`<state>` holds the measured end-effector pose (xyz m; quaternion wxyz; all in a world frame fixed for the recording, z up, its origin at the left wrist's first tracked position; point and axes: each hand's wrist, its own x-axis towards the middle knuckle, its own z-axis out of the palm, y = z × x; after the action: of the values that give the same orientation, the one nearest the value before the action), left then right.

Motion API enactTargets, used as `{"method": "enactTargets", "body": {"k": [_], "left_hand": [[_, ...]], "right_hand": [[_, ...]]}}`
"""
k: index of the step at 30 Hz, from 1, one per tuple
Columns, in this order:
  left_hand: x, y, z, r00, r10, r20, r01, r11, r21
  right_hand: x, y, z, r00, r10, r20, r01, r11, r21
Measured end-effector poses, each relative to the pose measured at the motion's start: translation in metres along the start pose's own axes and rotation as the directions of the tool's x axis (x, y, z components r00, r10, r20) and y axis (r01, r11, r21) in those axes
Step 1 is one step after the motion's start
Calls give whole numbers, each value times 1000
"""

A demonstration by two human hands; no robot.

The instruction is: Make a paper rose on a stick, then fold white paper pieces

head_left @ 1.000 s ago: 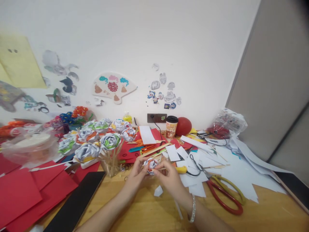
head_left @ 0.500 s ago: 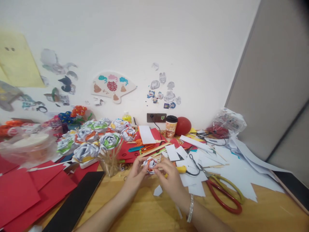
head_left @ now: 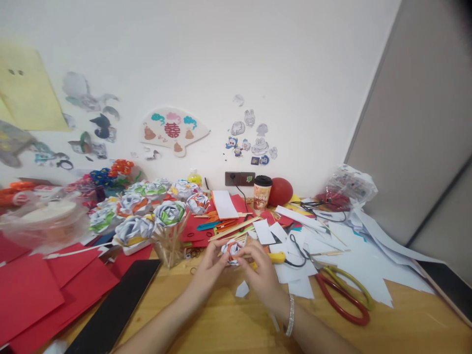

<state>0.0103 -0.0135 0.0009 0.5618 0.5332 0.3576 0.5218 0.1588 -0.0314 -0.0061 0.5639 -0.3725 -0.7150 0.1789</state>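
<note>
Paper everywhere on this wooden desk. Two hands at work: left hand and right hand, both pinched shut around one small paper flower, held just above the desk near the middle, in front of the pile of coloured strips. Grip looks tight on both sides, fingertips meeting over the bloom, so only its top shows. White petals with orange and dark print peeking out, rolled into a rose shape, a thin wooden stick poking out to the right. One silver bracelet on the right wrist.

Counted the rest roughly: about eight finished flowers bunched at the left, white with green, orange or yellow bits; hard to get an exact number since some overlap. One clear cup of sticks just beside them. One pair of red scissors at the right, lying on white paper scraps. One coffee cup by the wall, one red ball touching it or nearly. Several red sheets at the far left, one black board next to them.
</note>
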Motion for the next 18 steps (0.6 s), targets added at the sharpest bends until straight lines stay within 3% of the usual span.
{"method": "enactTargets", "body": {"k": [7,11,15,18], "left_hand": [[1,-3,1,997,20,68,-16,997,-70],[1,-5,1,992,38,120,-28,996,-81],[1,-6,0,992,46,114,-36,996,-83],[2,-6,-2,996,24,80,-17,996,-93]], "right_hand": [[1,0,-7,984,-164,72,174,971,-164],[-1,4,-7,940,-307,149,339,887,-314],[-2,9,-6,898,-373,231,439,782,-442],[-1,8,-10,886,-427,182,461,763,-453]]}}
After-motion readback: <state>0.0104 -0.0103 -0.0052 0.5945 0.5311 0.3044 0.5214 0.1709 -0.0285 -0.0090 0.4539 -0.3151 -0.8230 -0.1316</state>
